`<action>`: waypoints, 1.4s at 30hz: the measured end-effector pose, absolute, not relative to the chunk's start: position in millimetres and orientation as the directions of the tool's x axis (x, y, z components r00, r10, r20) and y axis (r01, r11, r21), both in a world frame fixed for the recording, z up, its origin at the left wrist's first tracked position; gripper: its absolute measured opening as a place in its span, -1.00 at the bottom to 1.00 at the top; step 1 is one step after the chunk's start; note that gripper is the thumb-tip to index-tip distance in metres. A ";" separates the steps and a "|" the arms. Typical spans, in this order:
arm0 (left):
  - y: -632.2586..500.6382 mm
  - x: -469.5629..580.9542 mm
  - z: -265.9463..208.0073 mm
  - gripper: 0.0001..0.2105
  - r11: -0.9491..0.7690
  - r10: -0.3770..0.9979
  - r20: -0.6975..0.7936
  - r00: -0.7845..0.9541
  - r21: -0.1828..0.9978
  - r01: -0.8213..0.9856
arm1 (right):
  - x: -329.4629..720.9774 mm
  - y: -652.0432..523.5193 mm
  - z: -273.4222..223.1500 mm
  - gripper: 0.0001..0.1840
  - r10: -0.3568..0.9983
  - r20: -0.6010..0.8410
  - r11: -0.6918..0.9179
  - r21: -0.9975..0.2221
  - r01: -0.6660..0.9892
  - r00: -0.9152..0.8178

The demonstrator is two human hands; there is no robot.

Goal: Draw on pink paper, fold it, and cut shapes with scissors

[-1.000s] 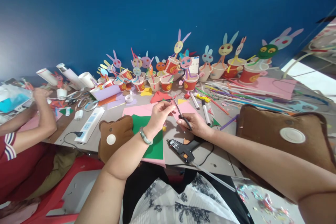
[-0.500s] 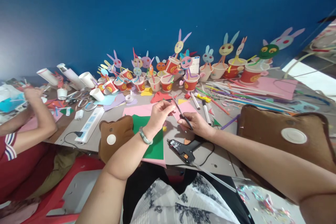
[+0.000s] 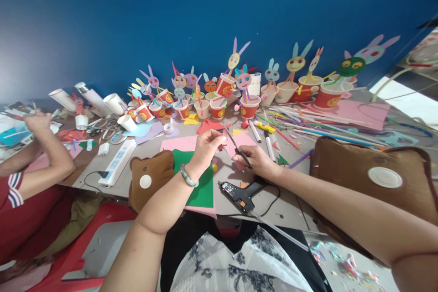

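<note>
My right hand [image 3: 257, 160] grips black-handled scissors [image 3: 242, 155], whose blades point up and left. My left hand [image 3: 208, 148] is closed in a pinch just left of the blades; what sits between its fingertips is too small to make out. Under my left wrist lies a green paper sheet [image 3: 200, 189], partly on a pink sheet [image 3: 183, 142]. A black hot glue gun [image 3: 241, 195] with a clear glue stick in its back rests on the table below my hands.
Paper cups [image 3: 249, 108] with paper rabbit figures line the blue wall. Coloured sticks [image 3: 308, 121] and markers [image 3: 268, 146] lie to the right. Brown plush warmers [image 3: 352, 169] flank my arms. A power strip [image 3: 118, 163] and a co-worker's arm [image 3: 51, 146] are at left.
My hands and the scissors are nearly where they were, with only slight finger movement. At left, the co-worker's raised hand has shifted a little to the left.
</note>
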State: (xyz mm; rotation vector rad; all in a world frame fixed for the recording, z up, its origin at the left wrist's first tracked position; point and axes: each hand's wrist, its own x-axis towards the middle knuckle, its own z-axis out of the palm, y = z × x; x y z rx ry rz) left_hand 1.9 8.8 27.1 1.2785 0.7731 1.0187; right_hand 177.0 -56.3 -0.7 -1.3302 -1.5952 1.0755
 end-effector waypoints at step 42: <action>7.0 5.9 26.8 -0.76 0.047 0.924 0.043 0.381 0.974 -0.223 | 183.6 -49.3 -3.2 -0.34 0.991 0.081 0.109 -0.945 0.307 -0.104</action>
